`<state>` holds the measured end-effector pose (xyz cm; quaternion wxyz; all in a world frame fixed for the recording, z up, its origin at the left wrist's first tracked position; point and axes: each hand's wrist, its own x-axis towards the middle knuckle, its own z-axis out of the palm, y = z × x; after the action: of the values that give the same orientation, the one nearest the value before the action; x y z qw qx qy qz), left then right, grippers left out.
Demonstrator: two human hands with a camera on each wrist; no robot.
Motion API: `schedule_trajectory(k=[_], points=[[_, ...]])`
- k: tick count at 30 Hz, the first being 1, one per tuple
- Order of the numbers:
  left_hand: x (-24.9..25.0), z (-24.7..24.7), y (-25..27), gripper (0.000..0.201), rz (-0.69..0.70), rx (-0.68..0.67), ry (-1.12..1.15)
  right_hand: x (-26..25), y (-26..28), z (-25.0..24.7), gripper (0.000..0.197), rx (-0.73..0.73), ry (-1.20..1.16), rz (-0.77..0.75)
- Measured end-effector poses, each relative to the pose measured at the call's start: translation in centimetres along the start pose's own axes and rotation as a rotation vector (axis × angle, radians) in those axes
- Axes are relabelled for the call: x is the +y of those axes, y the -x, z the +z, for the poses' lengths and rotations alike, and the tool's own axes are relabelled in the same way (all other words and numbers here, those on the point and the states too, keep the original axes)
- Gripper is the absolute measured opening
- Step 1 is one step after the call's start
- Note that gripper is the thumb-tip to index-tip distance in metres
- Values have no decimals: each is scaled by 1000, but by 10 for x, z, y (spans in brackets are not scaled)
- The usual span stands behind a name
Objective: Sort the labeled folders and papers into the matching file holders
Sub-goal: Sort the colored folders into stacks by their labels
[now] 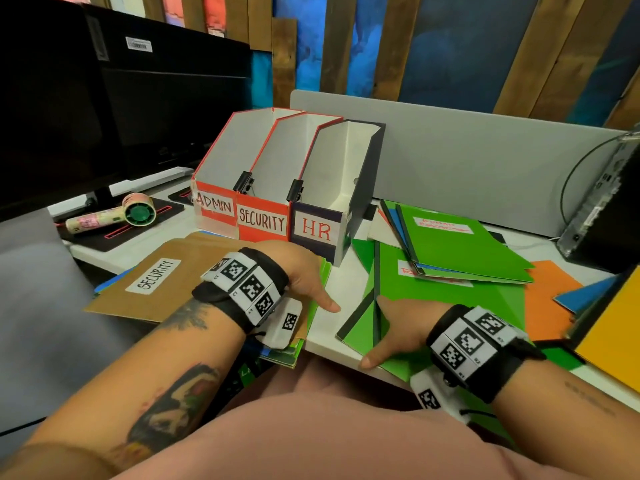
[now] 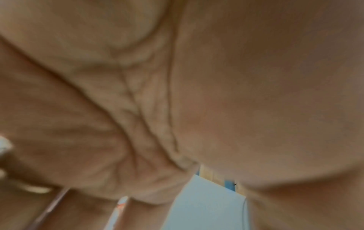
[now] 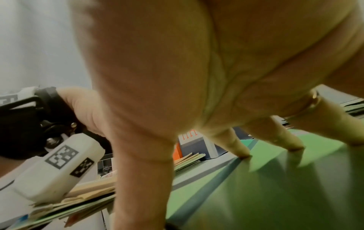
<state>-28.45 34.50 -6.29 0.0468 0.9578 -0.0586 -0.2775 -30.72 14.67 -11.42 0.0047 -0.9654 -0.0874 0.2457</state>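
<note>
On the white desk in front of you stand three file holders side by side, clipped together: ADMIN on the left, SECURITY in the middle, HR on the right. All three look empty from the head view.

Your left hand lies palm down on the left stack of folders, just in front of the SECURITY and HR holders. Its thumb points out straight toward the bare desk. The fingers are hidden from above, and the left wrist view is filled by blurred palm, so I cannot tell whether they grip anything. The brown folder labeled SECURITY sits on top of that stack, beside your wrist.

Your right hand rests on the big green folder near the desk's front edge — fingers spread and straight, fingertips pressing down on its cover, thumb out to the left. It holds nothing in a closed grasp.

Further right lies another green folder with a red-lettered label, on top of blue ones, overlapping the big green one. Orange, blue and yellow folders lie at the right edge. A monitor and a small handheld fan sit at the left.
</note>
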Motion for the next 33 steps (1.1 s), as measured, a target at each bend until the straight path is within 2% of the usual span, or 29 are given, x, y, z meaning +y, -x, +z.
schedule_trajectory(k=[2, 4, 7, 9, 11, 14, 17, 21, 23, 26, 28, 31, 33], points=[[12, 1, 7, 88, 132, 113, 9, -2, 6, -1, 122, 31, 6, -24], [26, 4, 9, 81, 252, 147, 156, -1, 11, -3, 124, 32, 30, -48], [43, 12, 4, 72, 338, 64, 438, 3, 18, -3, 126, 53, 53, -86], [47, 15, -3, 67, 366, 25, 546, 2, 23, -1, 114, 126, 90, -132], [47, 17, -9, 64, 359, 14, 617, -1, 26, 5, 94, 177, 158, -152], [41, 20, -21, 70, 267, 9, 711, -6, 29, 13, 66, 230, 221, -201], [37, 24, -29, 67, 201, -41, 823, -9, 36, 13, 54, 297, 202, -283], [35, 24, -29, 39, 189, -82, 966, -19, 45, 9, 37, 423, 72, -378], [33, 23, -30, 44, 179, -49, 1029, -23, 49, 7, 31, 521, -13, -416], [28, 18, -28, 46, 172, 123, 1033, -27, 57, 4, 40, 624, -138, -494], [27, 13, -23, 29, 215, 208, 1035, -26, 59, 4, 50, 632, -286, -497], [24, -1, -14, 25, 297, 280, 1019, -17, 55, 2, 62, 664, -476, -374], [21, -12, -4, 27, 335, 328, 1022, -7, 49, 1, 62, 671, -547, -285]])
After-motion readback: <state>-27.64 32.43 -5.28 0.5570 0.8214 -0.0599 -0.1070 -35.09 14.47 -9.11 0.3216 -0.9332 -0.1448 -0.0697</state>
